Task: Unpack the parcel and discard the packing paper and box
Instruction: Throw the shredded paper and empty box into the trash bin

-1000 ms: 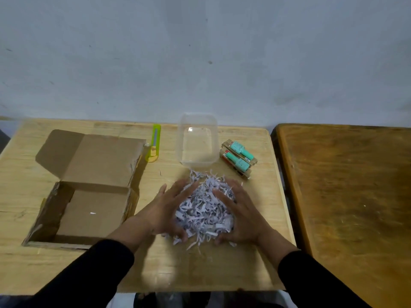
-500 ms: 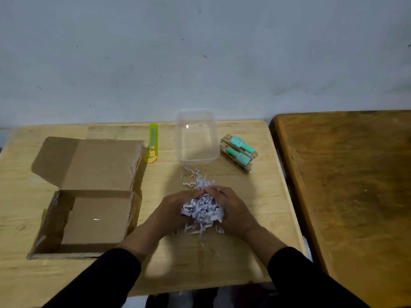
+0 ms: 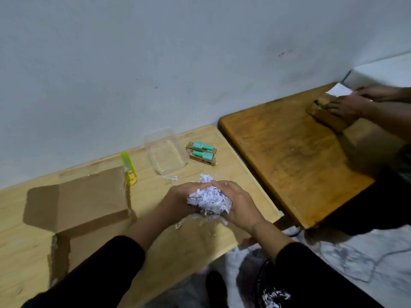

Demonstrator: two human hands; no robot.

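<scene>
Both my hands cupped round one wad of shredded packing paper [image 3: 209,200], held just above the table [image 3: 240,172].

Left to right I count one opened box [image 3: 75,203] — its near part hidden by my sleeve — one yellow cutter [image 3: 128,168], one clear tub [image 3: 165,153], two teal-capped packets [image 3: 201,152]; left hand [image 3: 178,202] and right hand [image 3: 239,206] curl around the paper, fingertips buried.

White shredded paper [image 3: 209,200], brown box [image 3: 89,196], yellow cutter [image 3: 129,166].
</scene>
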